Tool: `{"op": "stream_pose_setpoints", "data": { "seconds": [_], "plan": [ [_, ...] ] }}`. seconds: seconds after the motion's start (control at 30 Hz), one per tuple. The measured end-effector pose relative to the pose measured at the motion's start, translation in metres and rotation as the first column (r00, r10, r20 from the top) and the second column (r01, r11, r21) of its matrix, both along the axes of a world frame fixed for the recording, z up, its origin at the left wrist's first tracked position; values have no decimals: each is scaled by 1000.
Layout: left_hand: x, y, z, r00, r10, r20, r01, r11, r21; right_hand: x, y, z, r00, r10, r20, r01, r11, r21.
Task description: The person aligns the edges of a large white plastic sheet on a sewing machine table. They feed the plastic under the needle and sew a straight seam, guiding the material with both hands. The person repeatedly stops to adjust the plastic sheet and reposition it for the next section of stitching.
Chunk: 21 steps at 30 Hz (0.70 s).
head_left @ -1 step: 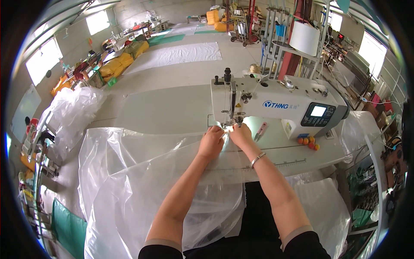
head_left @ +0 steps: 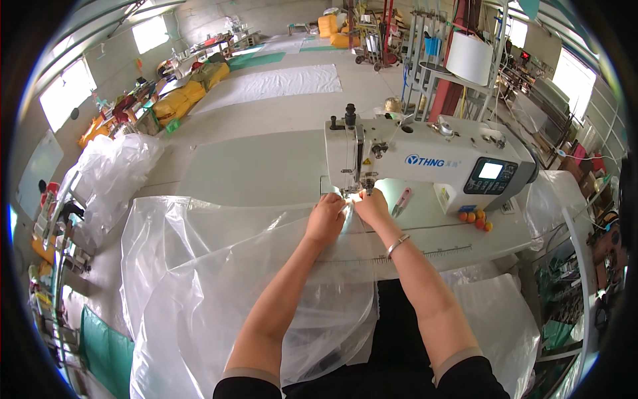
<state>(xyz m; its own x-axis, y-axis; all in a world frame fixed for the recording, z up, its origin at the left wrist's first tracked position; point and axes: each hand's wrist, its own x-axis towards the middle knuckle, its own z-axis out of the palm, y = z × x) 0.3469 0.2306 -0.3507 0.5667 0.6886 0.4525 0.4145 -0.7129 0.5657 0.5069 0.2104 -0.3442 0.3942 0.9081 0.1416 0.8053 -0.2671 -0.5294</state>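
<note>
Holding two bare arms out over a pale bench [head_left: 259,159], up to the needle end of a big white sewing machine [head_left: 412,149]. Resting the left hand [head_left: 325,218] on a clear plastic sheet [head_left: 199,272], just by the needle, fingers bent. Holding the right hand [head_left: 372,207] just beside, fingers curled. Partly hiding the tips, so cannot tell about pinching by either hand. Spreading the sheet under the left arm and over the bench's front edge. Having a pink tool [head_left: 402,201] lying near the right hand.

Left hand [head_left: 325,219] and right hand [head_left: 371,208] nearly meet, both arms [head_left: 430,292] stretched forward
</note>
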Motion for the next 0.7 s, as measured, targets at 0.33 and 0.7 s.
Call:
{"op": "stream_pose_setpoints", "data": {
  "seconds": [0.33, 0.7],
  "plan": [
    [-1, -2, 1, 1000, 4, -28, -3, 1000, 27, 11, -2, 12, 961, -81, -265, 67, 996, -62],
    [3, -17, 22, 969, 63, -238, -35, 992, 118, -7, -27, 6, 991, 8, 134, -36, 977, 210]
  ]
}}
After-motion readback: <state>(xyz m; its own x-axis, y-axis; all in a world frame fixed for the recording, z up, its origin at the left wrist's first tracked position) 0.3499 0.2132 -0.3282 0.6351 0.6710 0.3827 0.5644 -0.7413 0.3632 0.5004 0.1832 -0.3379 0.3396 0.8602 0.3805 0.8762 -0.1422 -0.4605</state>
